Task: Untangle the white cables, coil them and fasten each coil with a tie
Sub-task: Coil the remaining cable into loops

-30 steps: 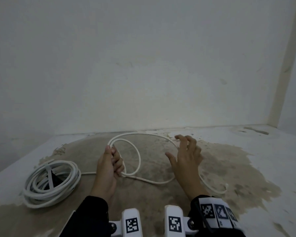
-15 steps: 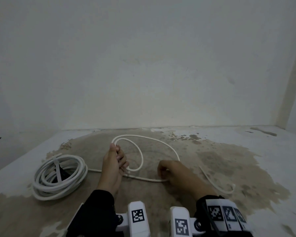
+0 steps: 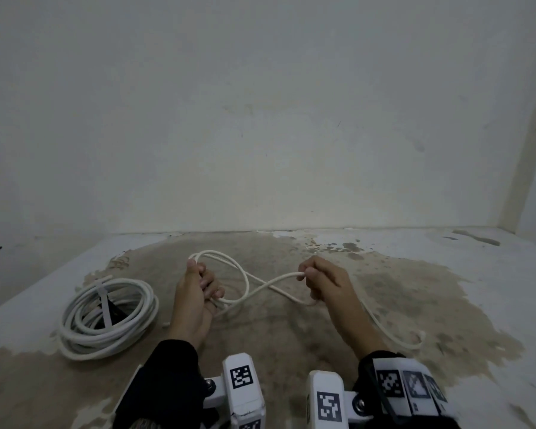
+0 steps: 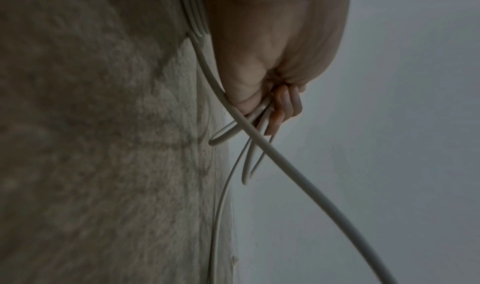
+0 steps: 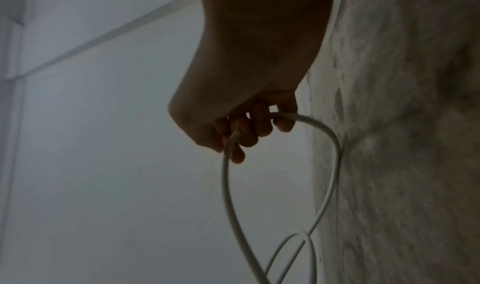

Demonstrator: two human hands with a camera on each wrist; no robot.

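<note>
A thin white cable (image 3: pixel 262 286) runs between my two hands over the stained floor. My left hand (image 3: pixel 203 283) grips a small loop of it, its fingers curled round several strands (image 4: pixel 262 113). My right hand (image 3: pixel 314 275) holds the cable (image 5: pixel 306 122) in curled fingers, raised off the floor. Between the hands the strands cross in a figure of eight. The cable's loose tail (image 3: pixel 396 335) trails past my right wrist. A thicker white cable coil (image 3: pixel 106 317) with a tie (image 3: pixel 104 305) round it lies at the left.
The floor (image 3: pixel 446 289) is white with a large brown patch. A pale wall (image 3: pixel 260 119) rises close behind the cable, and a corner (image 3: pixel 526 150) stands at the far right. Marker-tagged wrist mounts (image 3: pixel 242 379) fill the bottom edge.
My right hand went from open above the floor to down on the cable, took hold of it and lifted it up and to the right. The big loop drew into a figure of eight.
</note>
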